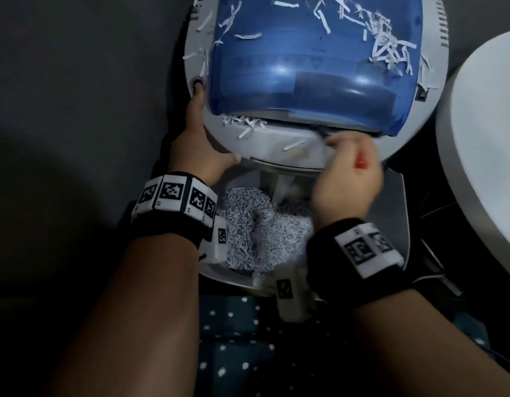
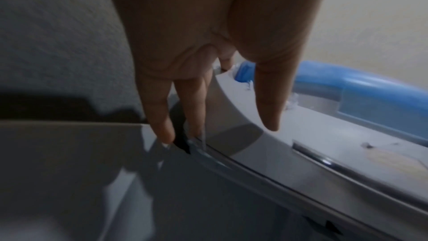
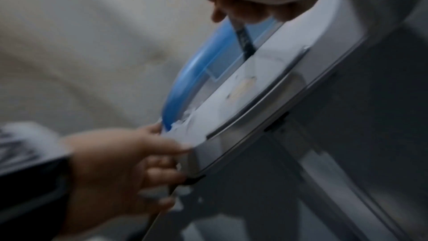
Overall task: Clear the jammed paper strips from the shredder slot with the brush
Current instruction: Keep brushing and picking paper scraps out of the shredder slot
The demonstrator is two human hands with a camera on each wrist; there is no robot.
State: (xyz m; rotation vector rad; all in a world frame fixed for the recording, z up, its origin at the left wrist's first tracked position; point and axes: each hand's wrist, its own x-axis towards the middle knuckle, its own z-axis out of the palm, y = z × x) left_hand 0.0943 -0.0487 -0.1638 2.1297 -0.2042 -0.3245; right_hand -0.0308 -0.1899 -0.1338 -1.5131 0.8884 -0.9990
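At 9 o'clock on the shredder (image 1: 279, 144), left hand (image 1: 199, 138): fingers mostly straight, laid along the curved grey-white edge of the housing, thumb on top toward the centre, lower fingers (image 2: 162, 116) reaching down to the seam under the rim. It steadies the unit and holds nothing else.

At 4 o'clock on the housing, right hand (image 1: 348, 173): fingers curled tight around the brush (image 3: 243, 40). A red-orange patch of handle shows between the fingers in the head view; in the right wrist view a dark, thin shaft runs from the fingertips down into the gap at the front edge of the blue cover (image 1: 313, 53). The bristle end is hidden in that gap. The hand is blurred.

Shredder slot: under the front lip of the blue translucent cover, at 6 o'clock of the cover. Paper strips (image 1: 242, 123): a white tangle lies at the left end of the slot, around 7 o'clock of the cover, with single strips loose on the grey ledge beside it. More strips are scattered on the cover, densest at 1 o'clock.

Bin (image 1: 404, 213): below the shredder head, between the two wrists, open toward the camera. Contents: a heap of shredded paper (image 1: 262, 230), grey-white and finely cut.

White rounded surface (image 1: 482, 156): at 3 o'clock, just beside the shredder.
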